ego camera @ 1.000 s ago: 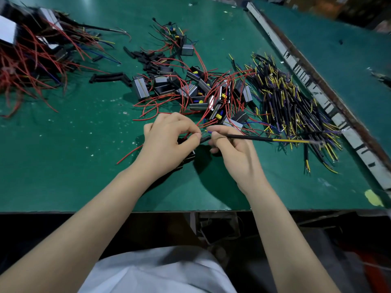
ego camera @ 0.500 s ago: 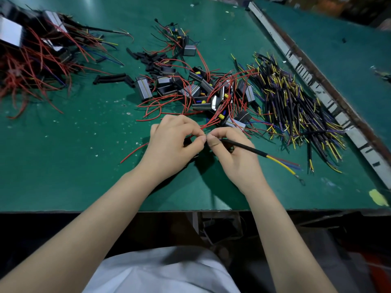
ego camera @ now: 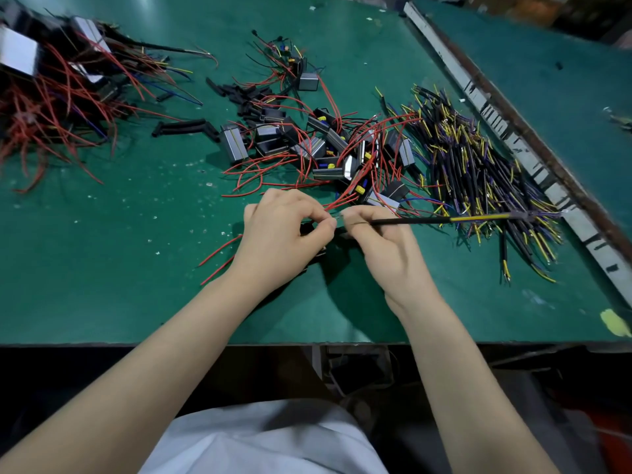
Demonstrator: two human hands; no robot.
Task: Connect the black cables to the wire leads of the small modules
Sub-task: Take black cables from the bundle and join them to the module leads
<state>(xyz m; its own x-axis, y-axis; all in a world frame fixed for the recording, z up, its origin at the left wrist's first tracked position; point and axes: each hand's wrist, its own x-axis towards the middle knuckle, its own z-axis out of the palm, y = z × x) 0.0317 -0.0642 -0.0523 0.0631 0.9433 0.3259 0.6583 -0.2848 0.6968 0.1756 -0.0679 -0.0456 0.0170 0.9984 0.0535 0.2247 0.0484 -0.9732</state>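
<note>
— What lies on the green worktop (ego camera: 102, 268)?
— Small modules (ego camera: 318, 148) mid-worktop, black cables (ego camera: 478, 172) heaped right.
— And the hands?
— Right hand (ego camera: 386, 248) fingers pinch one black cable (ego camera: 410, 221); left hand (ego camera: 284, 234) fingers pinch a red wire lead (ego camera: 337, 204), tips meeting.

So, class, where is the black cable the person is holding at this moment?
In the head view the black cable sits right of centre, pinched at one end by the right hand, and runs rightward over the green table towards the cable pile.

Bare forearms, no sleeves, pale white garment (ego camera: 266, 439) at torso
</note>
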